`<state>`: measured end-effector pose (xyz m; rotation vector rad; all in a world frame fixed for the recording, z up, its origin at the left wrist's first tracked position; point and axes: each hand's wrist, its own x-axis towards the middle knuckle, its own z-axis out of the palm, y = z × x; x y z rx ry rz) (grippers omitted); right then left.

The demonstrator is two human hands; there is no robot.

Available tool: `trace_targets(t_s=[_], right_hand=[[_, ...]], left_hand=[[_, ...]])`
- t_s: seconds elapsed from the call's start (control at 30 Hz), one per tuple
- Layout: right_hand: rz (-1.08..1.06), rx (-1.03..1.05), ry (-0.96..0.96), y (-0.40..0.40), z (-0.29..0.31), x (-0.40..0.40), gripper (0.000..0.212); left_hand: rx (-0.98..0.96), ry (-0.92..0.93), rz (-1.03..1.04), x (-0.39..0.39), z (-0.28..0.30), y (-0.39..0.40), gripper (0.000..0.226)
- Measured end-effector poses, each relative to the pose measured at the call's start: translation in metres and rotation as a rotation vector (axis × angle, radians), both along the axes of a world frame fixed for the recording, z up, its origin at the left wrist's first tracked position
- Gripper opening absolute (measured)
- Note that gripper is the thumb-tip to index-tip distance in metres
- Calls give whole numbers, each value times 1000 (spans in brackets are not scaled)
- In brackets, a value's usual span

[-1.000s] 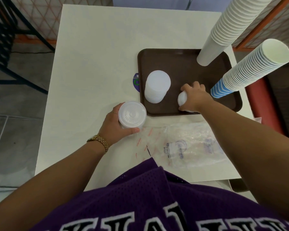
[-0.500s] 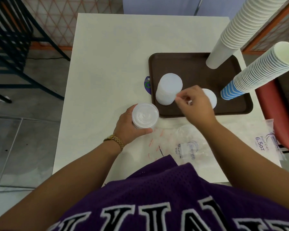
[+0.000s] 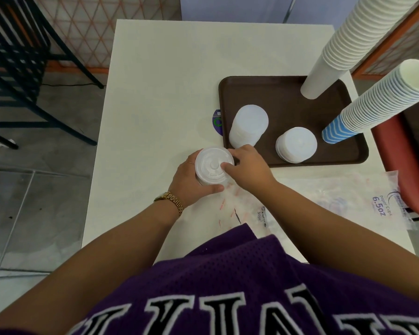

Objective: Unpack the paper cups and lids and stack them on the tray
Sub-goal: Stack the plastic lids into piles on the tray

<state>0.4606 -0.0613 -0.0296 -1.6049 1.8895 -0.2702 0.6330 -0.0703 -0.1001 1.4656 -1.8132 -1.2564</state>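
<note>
Both hands, left [image 3: 188,181] and right [image 3: 248,169], clutch the lid stack [image 3: 213,165] just beside the tray [image 3: 288,102]; 2 lid piles [image 3: 249,124], 2 cup towers [image 3: 373,105] crowd it.

left hand [image 3: 188,183] grips lid stack [image 3: 213,168] | right hand [image 3: 248,171] pinches top

The white cup stack [image 3: 363,32] runs off the frame's top edge. A purple sticker [image 3: 217,122] sits half hidden under the tray [image 3: 286,93]. Right fingers [image 3: 235,154] cover the held lid stack's [image 3: 209,165] far side. Bag [image 3: 382,204] print stays mostly unreadable.
</note>
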Motion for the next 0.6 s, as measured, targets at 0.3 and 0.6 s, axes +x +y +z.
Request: trace_targets(t_s=[0.3, 0.6], right_hand=[[-250, -50, -313, 6, 16, 5, 12], [-392, -473, -324, 19, 54, -56, 14]], left_hand=[[6, -17, 25, -1, -1, 0, 95], [52, -67, 29, -1, -2, 1, 112]])
